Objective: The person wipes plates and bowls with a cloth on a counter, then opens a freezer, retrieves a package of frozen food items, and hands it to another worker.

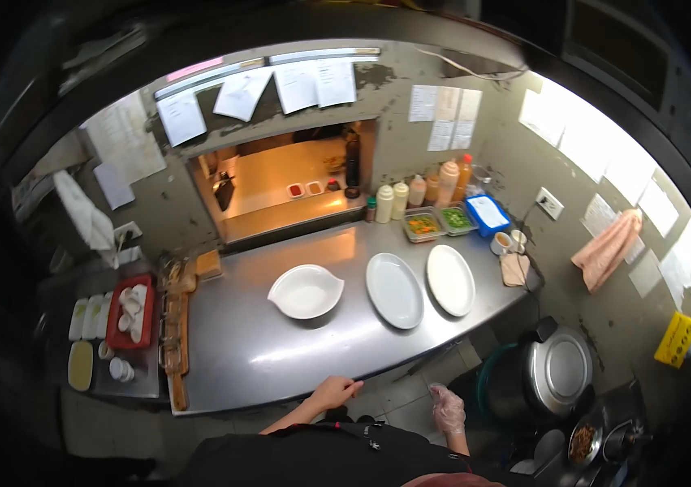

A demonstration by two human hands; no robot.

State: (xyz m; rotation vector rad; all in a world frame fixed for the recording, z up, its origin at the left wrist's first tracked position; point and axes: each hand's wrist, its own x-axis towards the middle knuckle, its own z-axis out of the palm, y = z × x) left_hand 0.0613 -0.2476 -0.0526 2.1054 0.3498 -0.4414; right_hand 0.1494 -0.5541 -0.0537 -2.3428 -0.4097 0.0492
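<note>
My left hand [337, 392] is bare and hovers by the counter's front edge, its fingers loosely curled in with nothing seen in them. A clear plastic glove covers my right hand [448, 408], which hangs in front of the counter near the big round pot; its fingers are bent inward and no object shows there. On the steel counter [240, 349], closest to my left hand, stands a white bowl [306, 292] with pointed ends. To its right lie a pale oval plate [394, 290] and a whiter oval plate [450, 281], side by side.
Squeeze bottles [384, 204] and tubs of chopped vegetables [423, 225] line the back right. A pass-through window [280, 174] opens behind. A red basket [130, 311] and a wooden rack [177, 341] stand left. The lidded pot [558, 369] is right of the counter.
</note>
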